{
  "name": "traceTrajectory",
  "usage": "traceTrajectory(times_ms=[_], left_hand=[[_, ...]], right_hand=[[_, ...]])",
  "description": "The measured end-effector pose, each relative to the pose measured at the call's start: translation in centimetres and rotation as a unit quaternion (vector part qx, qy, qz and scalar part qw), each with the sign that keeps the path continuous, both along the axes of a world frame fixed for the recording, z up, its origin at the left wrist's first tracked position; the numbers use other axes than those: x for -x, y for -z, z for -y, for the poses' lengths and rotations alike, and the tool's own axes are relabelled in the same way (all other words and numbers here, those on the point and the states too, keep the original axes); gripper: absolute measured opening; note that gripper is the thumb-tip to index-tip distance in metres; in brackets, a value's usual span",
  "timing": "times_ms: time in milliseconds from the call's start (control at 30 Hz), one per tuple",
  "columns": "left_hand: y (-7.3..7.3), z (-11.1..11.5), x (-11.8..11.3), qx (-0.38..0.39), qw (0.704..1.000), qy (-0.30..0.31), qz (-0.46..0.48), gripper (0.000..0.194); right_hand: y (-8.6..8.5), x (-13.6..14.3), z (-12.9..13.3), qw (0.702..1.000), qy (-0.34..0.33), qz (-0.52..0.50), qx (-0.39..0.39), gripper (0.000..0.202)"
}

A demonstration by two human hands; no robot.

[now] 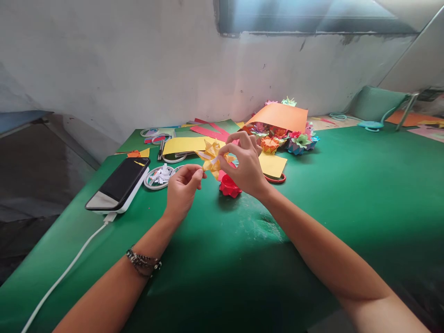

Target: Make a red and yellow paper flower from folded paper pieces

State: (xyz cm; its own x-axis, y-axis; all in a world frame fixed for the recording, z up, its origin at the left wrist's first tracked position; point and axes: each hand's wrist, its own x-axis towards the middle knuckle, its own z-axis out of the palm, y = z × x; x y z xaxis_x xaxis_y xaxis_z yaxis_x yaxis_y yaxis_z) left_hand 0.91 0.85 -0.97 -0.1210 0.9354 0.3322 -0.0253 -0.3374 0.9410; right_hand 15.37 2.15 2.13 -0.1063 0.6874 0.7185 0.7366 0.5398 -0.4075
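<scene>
Yellow paper flower (212, 158) pinched between left hand (183, 187) and right hand (244, 164)

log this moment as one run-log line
left hand: pinches white strip | right hand: grips folded yellow paper flower | below: red folded paper piece on green table cover

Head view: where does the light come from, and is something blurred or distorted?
Head view: daylight falls from the window above; both forearms cast shadows on the green table; the yellow paper flower is slightly soft; table edges bend from the wide lens.

Green table (347, 199) against grey wall (121, 60)
</scene>
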Motion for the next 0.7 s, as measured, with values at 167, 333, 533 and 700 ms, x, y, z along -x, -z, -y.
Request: traceTrajectory(times_ms=[167, 333, 533, 700], left_hand=[[0.1, -0.1, 0.0, 0.004, 1.000, -0.005, 0.016, 0.012], [0.0, -0.1, -0.1, 0.009, 1.000, 0.005, 0.014, 0.012], [0.0, -0.3, -0.2, 0.058, 0.995, -0.007, 0.084, 0.016], [-0.2, -0.3, -0.2, 0.064, 0.993, 0.001, 0.096, 0.015]], right_hand=[[-0.2, -0.5, -0.5, 0.998, 0.020, -0.063, 0.006, 0.010], [-0.3, -0.5, -0.7, 0.993, 0.018, -0.118, 0.024, 0.010], [-0.4, -0.7, -1.2, 0.978, -0.069, -0.187, 0.062, 0.007], [-0.5, -1.1, -1.6, 0.965, -0.094, -0.226, 0.094, 0.008]])
